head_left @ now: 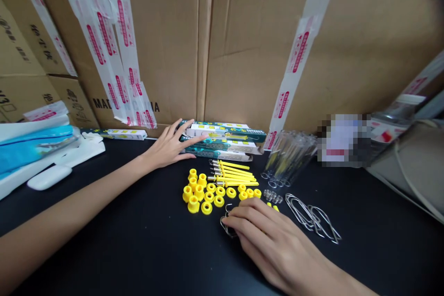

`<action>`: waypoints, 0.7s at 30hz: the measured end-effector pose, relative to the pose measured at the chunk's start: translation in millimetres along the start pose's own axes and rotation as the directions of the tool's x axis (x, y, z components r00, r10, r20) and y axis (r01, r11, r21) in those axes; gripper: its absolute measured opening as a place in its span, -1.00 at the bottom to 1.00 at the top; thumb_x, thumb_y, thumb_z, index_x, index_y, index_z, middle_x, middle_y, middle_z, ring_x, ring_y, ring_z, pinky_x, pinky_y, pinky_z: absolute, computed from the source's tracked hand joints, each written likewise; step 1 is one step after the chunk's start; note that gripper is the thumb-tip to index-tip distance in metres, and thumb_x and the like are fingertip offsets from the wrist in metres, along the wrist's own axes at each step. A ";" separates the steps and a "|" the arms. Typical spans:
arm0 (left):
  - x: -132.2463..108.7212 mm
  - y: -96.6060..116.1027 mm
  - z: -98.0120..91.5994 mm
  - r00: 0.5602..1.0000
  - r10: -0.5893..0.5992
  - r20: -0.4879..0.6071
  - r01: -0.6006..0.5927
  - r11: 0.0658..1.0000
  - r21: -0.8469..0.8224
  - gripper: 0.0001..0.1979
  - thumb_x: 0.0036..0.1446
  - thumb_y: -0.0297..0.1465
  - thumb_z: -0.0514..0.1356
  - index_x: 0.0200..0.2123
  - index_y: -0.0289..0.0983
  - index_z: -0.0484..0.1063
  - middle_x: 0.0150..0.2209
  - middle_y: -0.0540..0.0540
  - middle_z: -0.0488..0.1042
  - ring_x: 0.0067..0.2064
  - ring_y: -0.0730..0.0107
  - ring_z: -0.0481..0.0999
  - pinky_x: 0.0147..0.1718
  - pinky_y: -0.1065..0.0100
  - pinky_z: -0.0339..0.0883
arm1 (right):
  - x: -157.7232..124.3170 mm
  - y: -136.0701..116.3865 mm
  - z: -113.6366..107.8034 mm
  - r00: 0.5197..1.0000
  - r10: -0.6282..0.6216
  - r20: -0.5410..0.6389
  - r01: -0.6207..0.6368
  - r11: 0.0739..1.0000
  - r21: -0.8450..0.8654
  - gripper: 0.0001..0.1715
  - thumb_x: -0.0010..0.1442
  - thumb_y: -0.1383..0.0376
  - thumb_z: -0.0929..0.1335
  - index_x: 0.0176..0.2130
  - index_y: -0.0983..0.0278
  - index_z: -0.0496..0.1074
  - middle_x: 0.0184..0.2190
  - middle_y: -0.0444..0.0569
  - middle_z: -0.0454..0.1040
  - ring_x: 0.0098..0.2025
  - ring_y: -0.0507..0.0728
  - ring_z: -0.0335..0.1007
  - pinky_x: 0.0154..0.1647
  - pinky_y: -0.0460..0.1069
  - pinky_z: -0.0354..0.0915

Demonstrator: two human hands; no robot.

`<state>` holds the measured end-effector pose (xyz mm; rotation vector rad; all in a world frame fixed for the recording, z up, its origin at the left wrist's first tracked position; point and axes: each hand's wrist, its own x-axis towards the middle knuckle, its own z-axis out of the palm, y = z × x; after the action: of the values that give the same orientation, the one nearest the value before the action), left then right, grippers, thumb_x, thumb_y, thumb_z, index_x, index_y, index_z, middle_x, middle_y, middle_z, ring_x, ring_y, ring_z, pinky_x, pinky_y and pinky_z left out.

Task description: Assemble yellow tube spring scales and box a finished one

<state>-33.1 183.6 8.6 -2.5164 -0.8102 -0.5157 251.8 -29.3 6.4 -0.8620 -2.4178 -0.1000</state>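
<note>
Yellow caps (pixel 204 192) lay clustered mid-table (pixel 138 240) while the left hand (pixel 169 145) rested open-fingered on the stacked boxes (pixel 222 141) and the right hand (pixel 263 231) pinched a wire hook (pixel 227 229), apparently gathering parts; seemingly a careful lift would follow.

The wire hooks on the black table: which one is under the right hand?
The single wire hook under the right hand's fingertips, near the yellow caps. The other hooks lie bunched farther right, untouched.
</note>
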 end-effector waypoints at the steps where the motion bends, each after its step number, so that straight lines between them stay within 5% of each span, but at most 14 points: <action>1: 1.9 1.8 -0.1 1.000 -0.010 -0.010 0.011 1.000 0.014 -0.22 0.35 -0.11 0.26 0.49 0.15 -0.06 0.55 -0.27 -0.17 0.47 -0.42 0.01 0.29 -0.31 0.16 | -0.3 0.1 0.4 1.000 0.001 0.004 -0.001 1.000 0.002 -0.66 0.44 0.46 0.24 0.07 0.36 0.53 -0.10 0.10 0.66 -0.04 0.28 0.58 0.02 0.17 0.57; 6: 6.6 6.2 -2.3 0.998 -0.022 -0.056 0.026 0.997 0.075 -0.14 0.35 -0.10 0.25 0.52 0.12 -0.19 0.56 -0.35 -0.26 0.49 -0.51 -0.10 0.26 -0.43 0.04 | -1.1 0.9 1.2 1.000 -0.013 -0.001 0.013 1.000 -0.012 -0.66 0.44 0.47 0.25 0.07 0.39 0.53 -0.12 0.11 0.67 -0.05 0.26 0.59 0.06 0.17 0.56; 12: 9.5 6.2 -7.7 0.993 0.108 -0.042 -0.102 0.987 0.121 -0.09 0.41 -0.16 0.18 0.53 -0.01 -0.42 0.54 -0.26 -0.03 0.54 -0.23 -0.16 0.39 -0.36 -0.21 | 0.7 0.4 2.2 1.000 -0.021 0.011 0.021 1.000 -0.001 -0.65 0.46 0.46 0.23 0.07 0.41 0.53 -0.13 0.12 0.67 -0.06 0.27 0.59 0.02 0.17 0.57; 16: 15.6 4.4 -7.2 0.968 0.248 0.023 -0.249 0.959 0.135 -0.24 0.45 -0.27 0.16 0.49 0.25 -0.24 0.54 -0.01 0.00 0.53 -0.04 -0.03 0.41 -0.25 -0.15 | 1.8 -0.5 3.1 0.999 -0.012 0.032 0.011 1.000 0.023 -0.65 0.44 0.48 0.23 0.08 0.43 0.52 -0.15 0.13 0.65 -0.08 0.29 0.57 0.01 0.19 0.57; 21: 20.4 5.3 -4.6 0.960 0.275 0.046 -0.279 0.948 0.152 -0.25 0.43 -0.30 0.19 0.51 0.10 -0.14 0.52 -0.10 0.04 0.52 -0.06 -0.01 0.40 -0.23 -0.04 | 0.3 0.0 1.5 0.999 -0.012 0.051 0.011 1.000 0.029 -0.64 0.44 0.49 0.23 0.09 0.45 0.51 -0.15 0.15 0.65 -0.08 0.27 0.57 0.01 0.17 0.57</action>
<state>-15.3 186.6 20.4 -2.4383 -0.4724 -0.3133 250.9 -28.8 5.3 -0.8478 -2.4657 -0.0484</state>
